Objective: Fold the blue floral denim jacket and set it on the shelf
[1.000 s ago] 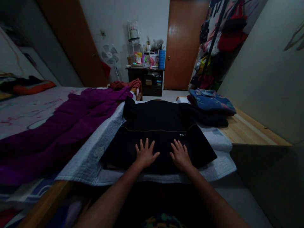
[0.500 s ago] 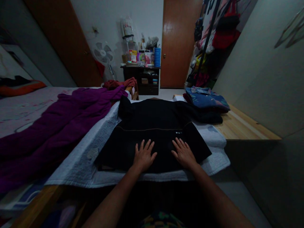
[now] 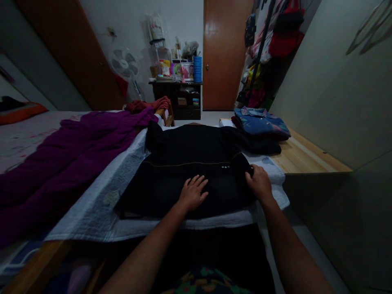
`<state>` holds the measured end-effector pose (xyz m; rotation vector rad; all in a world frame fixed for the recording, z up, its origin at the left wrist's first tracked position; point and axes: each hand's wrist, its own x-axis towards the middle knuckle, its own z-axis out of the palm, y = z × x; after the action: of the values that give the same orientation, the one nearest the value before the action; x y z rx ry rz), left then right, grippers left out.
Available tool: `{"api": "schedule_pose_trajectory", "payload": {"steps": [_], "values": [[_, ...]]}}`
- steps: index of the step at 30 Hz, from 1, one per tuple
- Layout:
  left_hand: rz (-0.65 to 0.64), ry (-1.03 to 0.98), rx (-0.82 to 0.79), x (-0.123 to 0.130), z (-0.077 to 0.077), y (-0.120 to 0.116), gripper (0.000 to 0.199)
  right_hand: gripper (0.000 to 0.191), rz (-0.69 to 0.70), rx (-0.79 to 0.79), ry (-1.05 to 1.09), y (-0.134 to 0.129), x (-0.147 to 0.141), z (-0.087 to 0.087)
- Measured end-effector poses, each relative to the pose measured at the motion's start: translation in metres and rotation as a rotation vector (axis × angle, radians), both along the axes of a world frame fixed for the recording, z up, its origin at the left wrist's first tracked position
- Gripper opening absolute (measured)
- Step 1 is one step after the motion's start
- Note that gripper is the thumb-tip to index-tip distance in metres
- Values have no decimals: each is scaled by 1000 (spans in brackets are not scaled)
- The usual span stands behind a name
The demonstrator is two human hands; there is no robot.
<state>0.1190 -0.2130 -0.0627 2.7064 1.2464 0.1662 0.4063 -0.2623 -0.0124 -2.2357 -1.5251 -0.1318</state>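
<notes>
A black long-sleeved top [image 3: 190, 147] lies spread out in front of me, with a thin tan seam across it and several small light marks at right. My left hand [image 3: 193, 192] rests on its lower middle, palm down, fingers stretched out. At the right edge of the top, my right hand [image 3: 259, 181] has its fingers curled round the cloth, and that side is slightly raised. The fingertips there are partly hidden. Under the top is a pale quilted cloth [image 3: 88, 208].
A folded blue patterned shirt [image 3: 260, 122] lies on a pile at the back right, beside a wooden board [image 3: 312, 157]. To the left, a purple blanket [image 3: 70, 151] covers part of a bed. A fan [image 3: 125, 63] and dark cabinet [image 3: 176, 87] stand farther back.
My right hand has moved right from lying flat on the black top to its right edge and taken hold there. My left hand has shifted slightly right, still flat.
</notes>
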Motion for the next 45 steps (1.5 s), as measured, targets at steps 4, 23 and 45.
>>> {"api": "schedule_pose_trajectory", "payload": {"steps": [4, 23, 45], "values": [[42, 7, 26, 5, 3, 3, 52, 34, -43, -165, 93, -4, 14, 8], [18, -15, -32, 20, 8, -6, 45, 28, 77, -32, 437, 2, 28, 5], [-203, -29, 31, 117, 10, -5, 62, 39, 256, -68, 1076, -29, 32, 11]]}}
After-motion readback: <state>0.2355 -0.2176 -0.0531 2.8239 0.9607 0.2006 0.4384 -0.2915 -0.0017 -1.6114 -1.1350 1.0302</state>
